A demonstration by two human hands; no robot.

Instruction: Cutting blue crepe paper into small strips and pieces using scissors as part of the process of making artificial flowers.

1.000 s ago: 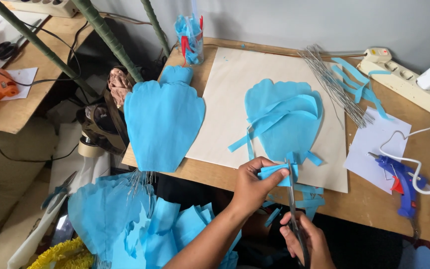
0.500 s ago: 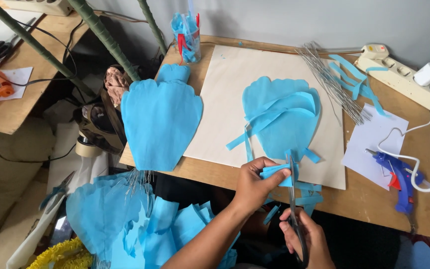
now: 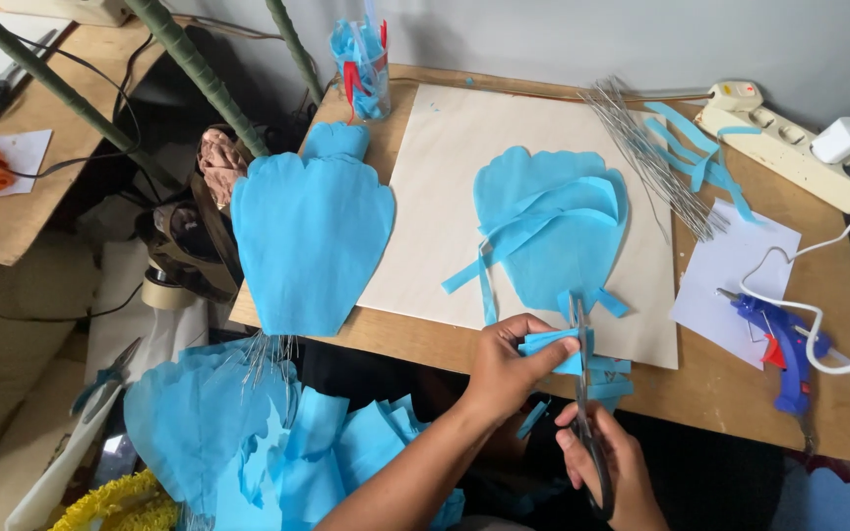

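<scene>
My left hand (image 3: pixel 506 366) pinches a small folded piece of blue paper (image 3: pixel 553 348) at the table's near edge. My right hand (image 3: pixel 610 470) grips a pair of black-handled scissors (image 3: pixel 584 393), blades pointing away from me and cutting into that paper. Just beyond lies a blue petal-shaped sheet (image 3: pixel 551 228) with loose blue strips on a cream board (image 3: pixel 450 187). A larger blue petal shape (image 3: pixel 309 228) lies to the left, overhanging the table edge.
A bundle of thin wires (image 3: pixel 649 157), blue strips, a power strip (image 3: pixel 789 146) and a blue glue gun (image 3: pixel 781 342) on white paper sit at the right. A clear cup (image 3: pixel 362 65) holding scraps stands at the back. More blue petals (image 3: pixel 248 433) pile up below left.
The hands and scissors stay at the same spot on the folded blue paper; the view has shifted only slightly.
</scene>
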